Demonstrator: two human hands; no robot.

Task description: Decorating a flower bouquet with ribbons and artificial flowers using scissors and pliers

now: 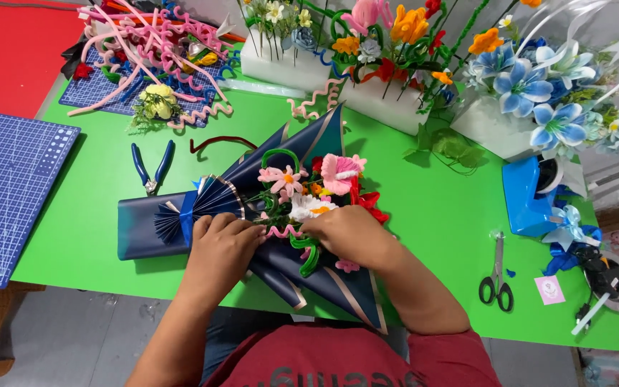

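Observation:
A bouquet of pipe-cleaner flowers [317, 183] lies on the green table [431, 215], wrapped in dark blue paper [302, 143] with gold edges. A pleated blue paper fan [195, 208] sits at its stem end. My left hand [220, 240] presses on the wrap just right of the fan. My right hand [349, 229] rests on the flowers' lower part, fingers pinching at a pink wavy pipe cleaner [284, 231] and green stems. The fingertips of both hands are partly hidden among the stems.
Blue-handled pliers [152, 168] lie left of the bouquet, scissors [496, 276] at the right. A blue cutting mat [5, 190] covers the left. Loose pipe cleaners [152, 43] pile at the back left. White foam blocks with flowers [381, 100] and a blue tape dispenser [528, 197] stand behind.

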